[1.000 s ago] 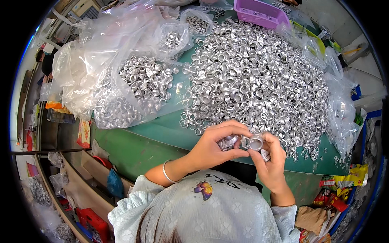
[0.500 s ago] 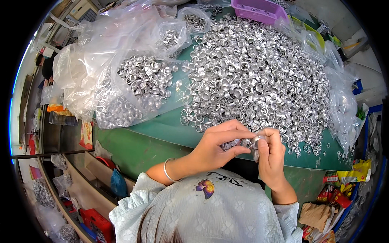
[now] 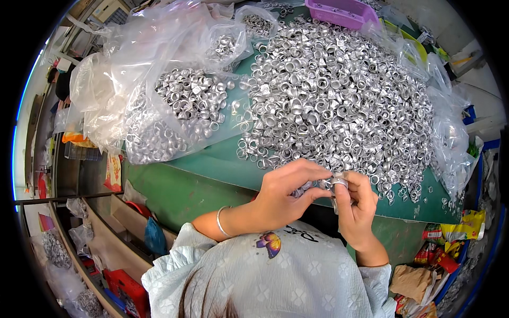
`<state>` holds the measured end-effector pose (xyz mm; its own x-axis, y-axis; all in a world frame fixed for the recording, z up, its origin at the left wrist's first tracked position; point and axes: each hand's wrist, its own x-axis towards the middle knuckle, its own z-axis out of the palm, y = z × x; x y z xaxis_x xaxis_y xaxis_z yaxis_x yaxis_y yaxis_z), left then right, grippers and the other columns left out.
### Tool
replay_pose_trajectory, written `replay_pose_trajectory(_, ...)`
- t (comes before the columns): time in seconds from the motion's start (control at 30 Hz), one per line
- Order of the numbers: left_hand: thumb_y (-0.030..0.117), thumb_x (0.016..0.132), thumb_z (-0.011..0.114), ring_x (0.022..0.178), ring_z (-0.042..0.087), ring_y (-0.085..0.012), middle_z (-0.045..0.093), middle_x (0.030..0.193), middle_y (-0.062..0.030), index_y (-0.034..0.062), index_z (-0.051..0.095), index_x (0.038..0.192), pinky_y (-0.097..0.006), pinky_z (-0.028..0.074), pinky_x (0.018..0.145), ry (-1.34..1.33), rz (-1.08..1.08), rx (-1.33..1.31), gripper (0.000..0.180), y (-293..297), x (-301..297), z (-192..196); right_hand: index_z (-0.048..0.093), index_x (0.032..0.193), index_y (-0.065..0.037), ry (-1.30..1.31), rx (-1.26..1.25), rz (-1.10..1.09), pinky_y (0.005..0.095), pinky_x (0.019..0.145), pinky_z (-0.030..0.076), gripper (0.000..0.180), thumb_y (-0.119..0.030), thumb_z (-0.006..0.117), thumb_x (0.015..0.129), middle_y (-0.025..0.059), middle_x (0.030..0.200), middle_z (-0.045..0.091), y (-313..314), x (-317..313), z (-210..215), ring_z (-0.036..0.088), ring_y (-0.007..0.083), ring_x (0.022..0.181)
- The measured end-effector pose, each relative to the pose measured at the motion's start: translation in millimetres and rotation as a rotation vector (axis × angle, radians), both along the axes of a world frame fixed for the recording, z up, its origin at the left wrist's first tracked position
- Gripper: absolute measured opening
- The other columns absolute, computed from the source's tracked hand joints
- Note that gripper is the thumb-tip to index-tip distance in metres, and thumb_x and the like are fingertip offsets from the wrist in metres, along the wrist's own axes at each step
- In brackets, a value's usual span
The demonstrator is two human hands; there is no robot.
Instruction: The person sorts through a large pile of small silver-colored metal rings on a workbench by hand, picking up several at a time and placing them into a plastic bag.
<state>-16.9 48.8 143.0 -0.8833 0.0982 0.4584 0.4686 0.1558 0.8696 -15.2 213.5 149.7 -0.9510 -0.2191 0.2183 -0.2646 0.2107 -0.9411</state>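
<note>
two hands pinching small silver rings at the near edge of a heaped green table

the left hand is curled shut around a few small silver metal rings, and the right hand meets it, fingers closed on the same cluster just at the table's near edge. right behind them spreads a big loose pile of rings on the green table. to the left, clear plastic bags hold more rings. a purple basket sits at the far side. a thin bracelet circles the left wrist.
</note>
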Motion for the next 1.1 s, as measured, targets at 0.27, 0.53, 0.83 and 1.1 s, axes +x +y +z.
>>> replay_pose_trajectory(0.27, 0.001, 0.065, 0.077, 0.073, 0.061, -0.0137, 0.065, 0.093, -0.0130, -0.0004, 0.066, 0.089, -0.025, 0.050, 0.061, -0.188, -0.248, 0.157, 0.026, -11.1, -11.9, -3.8, 0.055, 0.098, 0.004, 0.402, 0.084, 0.168, 0.0243, 0.050, 0.043, 0.018, 0.007, 0.058, 0.080, 0.0147, 0.076, 0.060, 7.4, -15.3, -3.1, 0.056, 0.0184, 0.057)
replay_pose_trajectory(0.53, 0.005, 0.065, 0.078, 0.079, 0.058, -0.0142, 0.063, 0.094, -0.0109, 0.0011, 0.058, 0.077, -0.026, 0.046, 0.070, -0.349, -0.252, 0.266, 0.024, -9.1, -8.9, -13.0, 0.057, 0.092, 0.004, 0.113, -0.156, 0.140, 0.0212, 0.049, 0.041, 0.009, 0.002, 0.058, 0.083, 0.0107, 0.073, 0.061, 5.9, -13.1, -17.5, 0.054, 0.0103, 0.059)
replay_pose_trajectory(0.83, 0.003, 0.066, 0.076, 0.080, 0.060, -0.0167, 0.064, 0.092, -0.0102, -0.0017, 0.063, 0.094, -0.026, 0.047, 0.069, -0.141, -0.082, 0.023, 0.031, -1.7, -7.9, -11.0, 0.053, 0.097, 0.004, -0.244, -0.328, 0.071, 0.0193, 0.057, 0.044, 0.011, -0.004, 0.054, 0.088, 0.0084, 0.082, 0.062, 2.9, -10.5, -13.6, 0.057, 0.0080, 0.068)
replay_pose_trajectory(1.1, 0.003, 0.070, 0.073, 0.077, 0.062, -0.0178, 0.064, 0.089, -0.0127, 0.0000, 0.064, 0.082, -0.027, 0.049, 0.066, -0.120, -0.038, 0.174, 0.015, 5.2, -4.4, -22.0, 0.056, 0.095, 0.006, 0.285, -0.097, -0.004, 0.0199, 0.051, 0.040, 0.012, 0.000, 0.057, 0.085, 0.0095, 0.076, 0.060, 0.5, -8.1, -35.4, 0.054, 0.0082, 0.065)
